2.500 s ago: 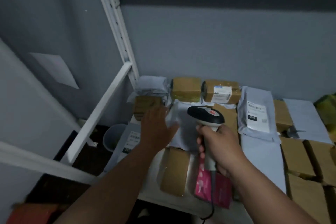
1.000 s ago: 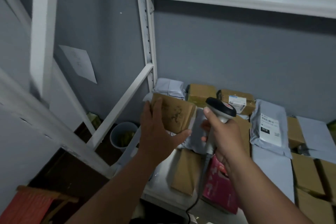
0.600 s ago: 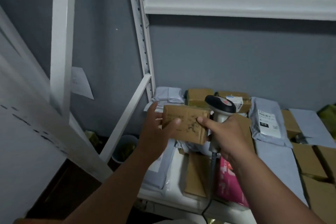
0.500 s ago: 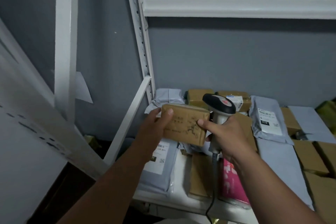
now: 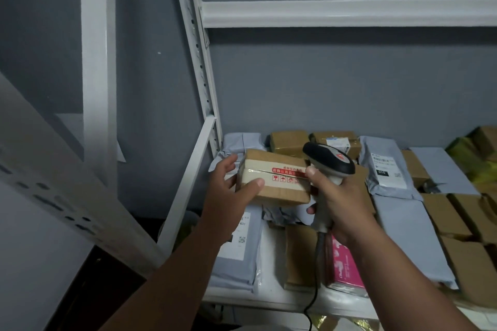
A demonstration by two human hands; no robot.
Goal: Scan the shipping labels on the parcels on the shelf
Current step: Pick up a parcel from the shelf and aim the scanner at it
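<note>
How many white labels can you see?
3: one on the back box, one on the right grey bag, one on the left grey bag. More may be hidden.

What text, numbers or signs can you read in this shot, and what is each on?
"K01", partly hidden: white label on the grey poly mailer under the left hand.
"010", seemingly upside down: label on the upright grey mailer.
Red Chinese print and handling pictograms: tape on the brown cardboard box gripped by the left hand; too blurred.
Label on the rear taped brown parcel: too small.
</note>
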